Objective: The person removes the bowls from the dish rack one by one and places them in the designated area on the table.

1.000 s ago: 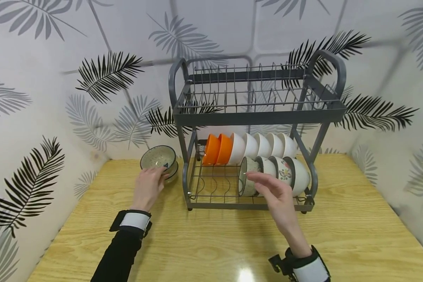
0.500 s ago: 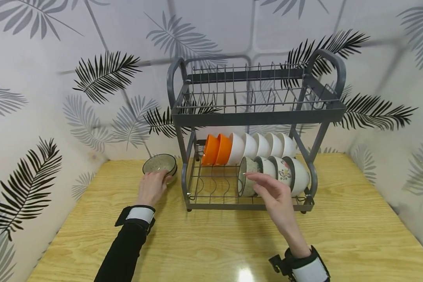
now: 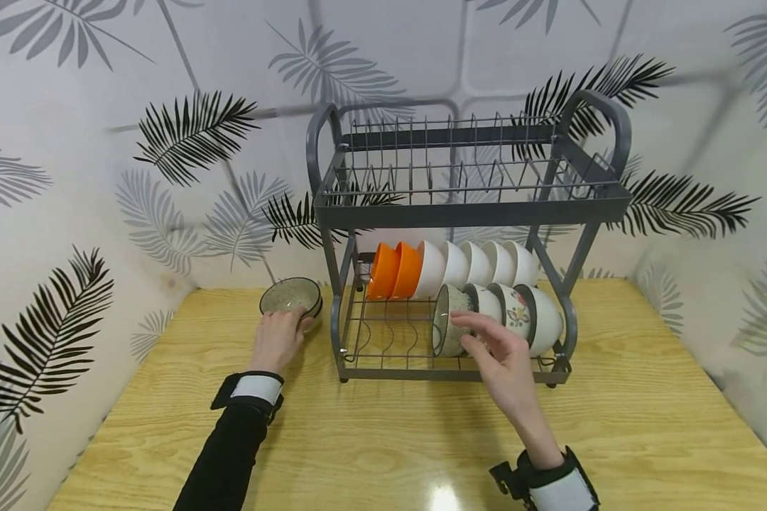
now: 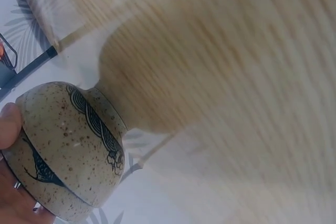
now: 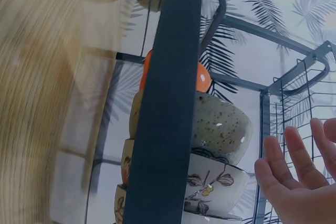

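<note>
Two speckled bowls (image 3: 292,293) stand nested on the table at the left, the upper one set inside the lower. My left hand (image 3: 278,339) holds the near rim of the upper bowl. In the left wrist view, dark blue patterns mark the stacked bowls (image 4: 79,145), and the thumb (image 4: 9,125) lies against the outer wall. My right hand (image 3: 501,355) hovers in front of the dish rack, fingers relaxed and holding nothing. Behind its fingertips a speckled bowl (image 3: 449,323) leans on its side in the lower tier. From the right wrist, the spread fingers (image 5: 294,156) show apart from that bowl.
The grey two-tier dish rack (image 3: 473,213) stands against the patterned wall. Orange bowls (image 3: 396,272) and several white bowls (image 3: 476,268) line its back row. More patterned bowls (image 3: 514,312) fill the front right. Wooden table (image 3: 371,440) extends in front.
The upper speckled bowl, tilted and raised a second ago, has come down level into the lower one, with my left hand moving slightly right and down. The right hand has stayed nearly still.
</note>
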### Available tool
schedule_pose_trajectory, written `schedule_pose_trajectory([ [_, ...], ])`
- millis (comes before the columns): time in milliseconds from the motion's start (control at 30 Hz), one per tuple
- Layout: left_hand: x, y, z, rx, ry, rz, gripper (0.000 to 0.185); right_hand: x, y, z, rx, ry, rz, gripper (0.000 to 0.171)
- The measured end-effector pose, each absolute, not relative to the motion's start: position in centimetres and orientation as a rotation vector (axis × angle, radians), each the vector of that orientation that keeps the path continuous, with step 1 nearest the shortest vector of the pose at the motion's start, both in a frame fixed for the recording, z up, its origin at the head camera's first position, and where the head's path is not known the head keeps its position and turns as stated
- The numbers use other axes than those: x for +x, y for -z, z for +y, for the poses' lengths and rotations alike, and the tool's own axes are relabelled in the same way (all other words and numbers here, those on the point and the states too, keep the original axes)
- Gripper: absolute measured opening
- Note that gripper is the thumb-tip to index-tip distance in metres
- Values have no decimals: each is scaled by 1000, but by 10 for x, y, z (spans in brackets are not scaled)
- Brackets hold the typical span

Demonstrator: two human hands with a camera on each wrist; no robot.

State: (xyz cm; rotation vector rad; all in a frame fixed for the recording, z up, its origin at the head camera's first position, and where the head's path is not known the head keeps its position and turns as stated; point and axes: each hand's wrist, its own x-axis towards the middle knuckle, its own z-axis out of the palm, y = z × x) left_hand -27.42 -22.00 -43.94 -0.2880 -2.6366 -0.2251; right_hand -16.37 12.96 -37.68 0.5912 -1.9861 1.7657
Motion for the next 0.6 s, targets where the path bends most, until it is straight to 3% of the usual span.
schedule_pose_trajectory([
  [600, -263, 449, -208, -141, 314, -2647, 28, -169, 386, 123, 539, -1230, -2231, 38],
])
